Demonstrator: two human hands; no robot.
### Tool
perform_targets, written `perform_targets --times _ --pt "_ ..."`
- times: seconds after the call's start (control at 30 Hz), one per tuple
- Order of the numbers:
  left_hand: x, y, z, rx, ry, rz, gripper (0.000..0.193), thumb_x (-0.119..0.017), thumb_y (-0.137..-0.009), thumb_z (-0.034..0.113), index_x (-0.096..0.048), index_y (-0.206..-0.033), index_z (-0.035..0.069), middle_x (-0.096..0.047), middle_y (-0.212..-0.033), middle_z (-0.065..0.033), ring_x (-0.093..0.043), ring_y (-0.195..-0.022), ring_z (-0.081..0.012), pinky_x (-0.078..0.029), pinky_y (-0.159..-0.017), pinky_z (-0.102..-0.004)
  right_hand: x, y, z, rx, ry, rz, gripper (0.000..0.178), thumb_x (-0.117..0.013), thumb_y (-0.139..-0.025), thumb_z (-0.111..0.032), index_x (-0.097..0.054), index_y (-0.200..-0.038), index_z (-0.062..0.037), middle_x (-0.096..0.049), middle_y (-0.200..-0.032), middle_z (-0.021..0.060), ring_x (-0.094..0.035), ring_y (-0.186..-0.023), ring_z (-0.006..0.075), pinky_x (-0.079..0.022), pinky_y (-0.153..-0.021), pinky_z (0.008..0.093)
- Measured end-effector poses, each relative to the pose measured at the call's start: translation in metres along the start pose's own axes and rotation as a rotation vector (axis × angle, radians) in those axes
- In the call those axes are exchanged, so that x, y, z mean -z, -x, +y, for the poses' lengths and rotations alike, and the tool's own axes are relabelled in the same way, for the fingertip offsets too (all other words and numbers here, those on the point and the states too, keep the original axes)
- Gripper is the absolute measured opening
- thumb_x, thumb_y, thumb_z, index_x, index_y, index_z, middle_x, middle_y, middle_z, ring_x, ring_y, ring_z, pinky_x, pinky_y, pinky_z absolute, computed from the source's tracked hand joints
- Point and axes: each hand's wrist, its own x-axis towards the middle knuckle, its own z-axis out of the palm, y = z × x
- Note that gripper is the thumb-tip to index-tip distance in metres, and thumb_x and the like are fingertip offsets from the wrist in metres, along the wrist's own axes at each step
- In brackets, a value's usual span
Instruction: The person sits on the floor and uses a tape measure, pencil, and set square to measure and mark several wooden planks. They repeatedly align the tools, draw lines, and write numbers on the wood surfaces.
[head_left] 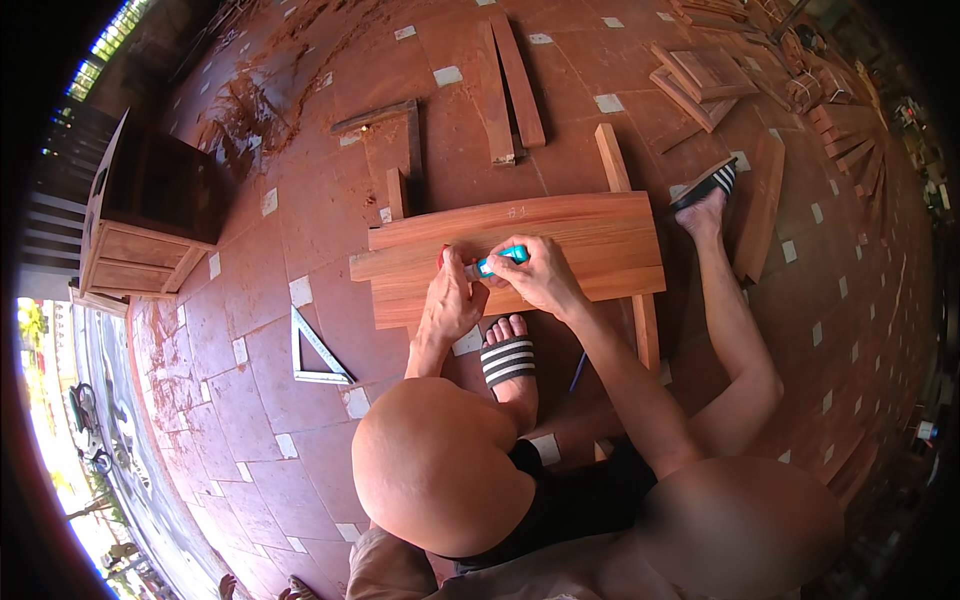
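Note:
Both hands meet above a reddish-brown wooden panel (590,238) made of boards laid side by side. My right hand (545,277) grips a small teal tube with a white label (514,254). Fingers of my left hand (450,302) close round the tube's other end, and a bit of red shows beside them. Just what the left fingers pinch is partly hidden. Under the panel, wooden bars stick out, one a long batten (645,335) on the right. My sandalled foot (508,360) stands at the panel's near edge.
A white triangular square (322,352) lies on the tiled floor to the left. Farther left stands a wooden cabinet (140,225). Beyond the panel lie an L-shaped wooden frame (412,135) and two long planks (512,90). Stacked boards (700,78) lie at the far right, a thick beam (762,205) nearer.

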Motion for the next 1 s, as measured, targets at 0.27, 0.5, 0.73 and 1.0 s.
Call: perform_targets --times 0.27,0.5,0.73,1.0 --pt "0.004 0.006 0.015 -0.037 -0.103 -0.121 0.039 -0.073 -0.081 0.002 -0.059 -0.117 -0.003 -0.065 -0.107 -0.0208 -0.067 -0.100 -0.0411 -0.056 -0.086 -0.0447 -0.004 0.013 0.004 -0.129 0.128 -0.027 0.034 -0.067 -0.104 -0.026 -0.069 -0.097 0.0065 -0.071 -0.073 0.0103 -0.069 -0.067 0.0129 -0.056 -0.061 0.0281" --pt "0.009 0.033 0.019 0.079 0.036 -0.262 0.040 -0.080 -0.086 0.026 -0.066 -0.110 -0.003 -0.073 -0.093 -0.0239 -0.072 -0.084 -0.0399 -0.058 -0.076 -0.0442 -0.009 0.033 0.039 -0.112 0.327 0.016 0.044 -0.055 -0.108 -0.033 -0.066 -0.088 0.0044 -0.063 -0.067 0.0097 -0.059 -0.063 0.0188 -0.047 -0.057 0.0383" --pt "-0.013 0.052 0.020 0.075 0.062 -0.208 0.041 -0.083 -0.090 0.032 -0.067 -0.103 -0.003 -0.073 -0.085 -0.0228 -0.073 -0.077 -0.0394 -0.057 -0.069 -0.0427 -0.014 0.055 0.051 -0.019 0.276 0.113 0.038 -0.047 -0.113 -0.032 -0.052 -0.095 0.0015 -0.057 -0.078 0.0209 -0.056 -0.073 0.0342 -0.046 -0.070 0.0460" --pt "-0.021 0.060 0.022 0.066 -0.028 -0.185 0.041 -0.080 -0.092 0.031 -0.068 -0.109 -0.004 -0.073 -0.086 -0.0241 -0.072 -0.081 -0.0429 -0.058 -0.070 -0.0434 -0.010 0.060 0.049 -0.008 0.278 0.035 0.036 -0.047 -0.113 -0.031 -0.053 -0.098 0.0018 -0.060 -0.080 0.0216 -0.060 -0.074 0.0347 -0.048 -0.070 0.0457"
